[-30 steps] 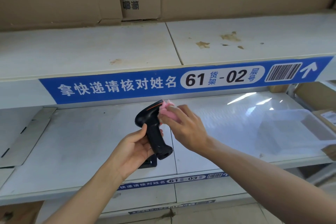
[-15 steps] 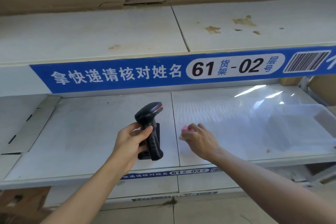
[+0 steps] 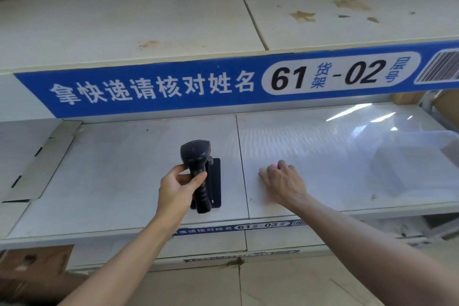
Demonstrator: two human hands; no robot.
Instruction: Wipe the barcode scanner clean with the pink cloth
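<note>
The black barcode scanner (image 3: 197, 164) stands upright over its flat black stand (image 3: 215, 182) on the middle shelf (image 3: 111, 169), its head tilted away from the camera. The left hand (image 3: 178, 186) is wrapped around its handle, fingers and thumb closed on it. To the right, well apart from the scanner, the right hand (image 3: 283, 184) lies palm-down and spread flat on the shelf, covering the pink cloth (image 3: 273, 165), of which only a sliver shows beyond the fingers. A blue label strip (image 3: 154, 92) runs along the shelf edge above.
</note>
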